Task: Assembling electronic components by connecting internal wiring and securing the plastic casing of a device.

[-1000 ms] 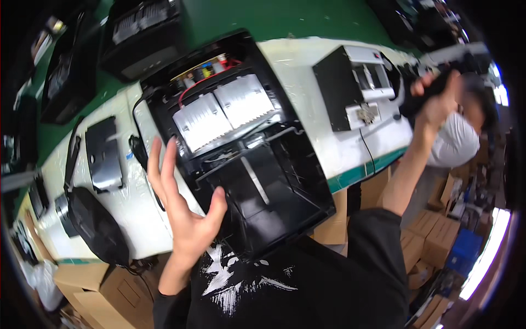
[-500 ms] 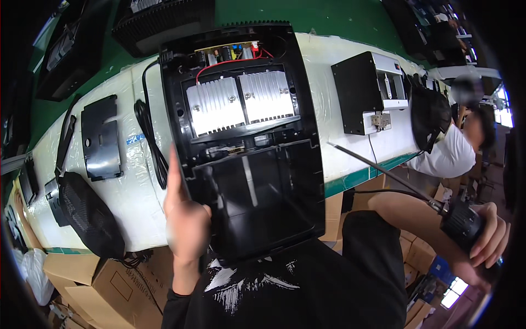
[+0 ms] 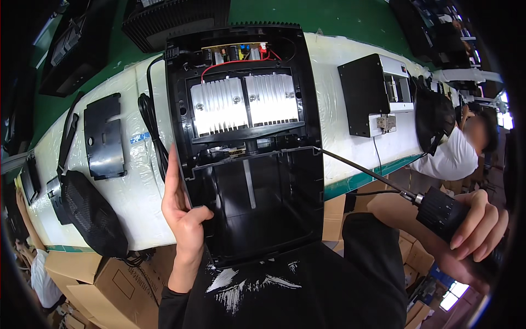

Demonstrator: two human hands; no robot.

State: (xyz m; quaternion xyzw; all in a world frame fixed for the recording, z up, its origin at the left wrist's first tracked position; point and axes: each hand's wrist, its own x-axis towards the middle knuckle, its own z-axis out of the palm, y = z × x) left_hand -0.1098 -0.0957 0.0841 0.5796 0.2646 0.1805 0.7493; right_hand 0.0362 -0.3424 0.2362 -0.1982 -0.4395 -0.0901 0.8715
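Observation:
A black plastic housing lies before me on the bench, its lower end close to my shirt. Inside its upper half are two silver finned heat sinks, a small circuit board and a red wire. My left hand grips the housing's left side, thumb over the edge and fingers along the outside. In my right hand is a black electric screwdriver, its long shaft pointing left. The screwdriver's tip is at the housing's right edge, level with the crossbar; whether a screw is there cannot be seen.
To the left lie a black panel, a black cable and a black mesh bag. A black-and-white boxy device stands right. Black units sit at the back, a cardboard box below. A person is at far right.
My right hand has moved the screwdriver left, bringing its tip from beside the housing to its right edge. The left hand keeps its hold. The whole view has shifted slightly.

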